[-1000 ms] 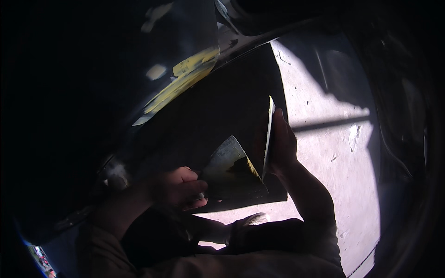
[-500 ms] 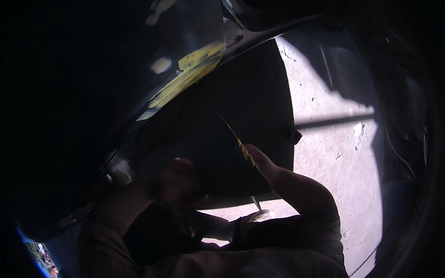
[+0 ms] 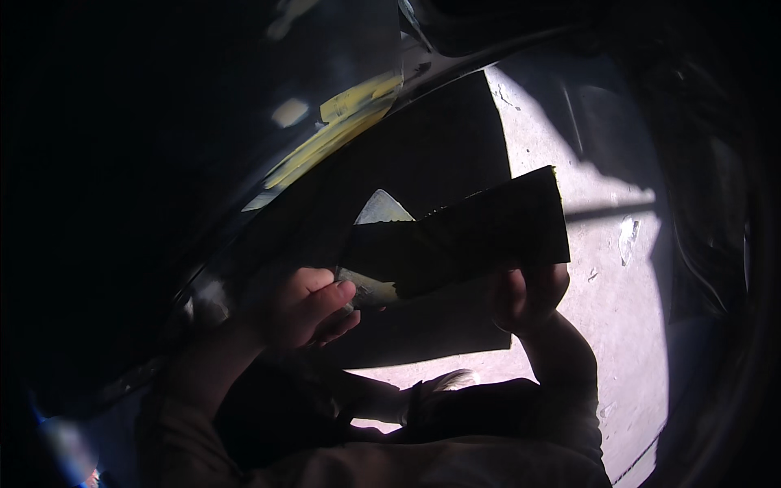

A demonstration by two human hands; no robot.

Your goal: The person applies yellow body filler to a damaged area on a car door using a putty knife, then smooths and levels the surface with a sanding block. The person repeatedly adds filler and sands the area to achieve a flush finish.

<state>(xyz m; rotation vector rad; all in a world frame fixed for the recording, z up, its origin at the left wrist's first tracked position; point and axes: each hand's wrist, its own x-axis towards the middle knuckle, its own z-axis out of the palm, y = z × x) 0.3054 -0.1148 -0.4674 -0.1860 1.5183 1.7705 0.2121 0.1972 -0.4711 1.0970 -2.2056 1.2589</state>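
My left hand (image 3: 309,305) is closed on a metal putty knife (image 3: 378,210), low left of centre. My right hand (image 3: 529,297) is closed on a wide, dark-looking flat spreader (image 3: 504,215), held crosswise over the knife's blade, hiding much of it; whether they touch I cannot tell. The spreader's upper edge has small ragged bits along it. Above and left of my hands, a dark curved vehicle panel (image 3: 203,122) carries yellow streaks of putty (image 3: 333,130) and a small pale patch (image 3: 289,112).
A dark flat sheet (image 3: 439,130) lies beneath my hands on pale sunlit floor (image 3: 618,342), which has shadows and small flakes. Dark glossy bodywork (image 3: 708,203) curves along the right. My legs and a shoe (image 3: 447,378) show low in the middle.
My right hand has turned the spreader from edge-on to broad and crosswise, over the knife. My left hand has shifted slightly up and left, still holding the knife.
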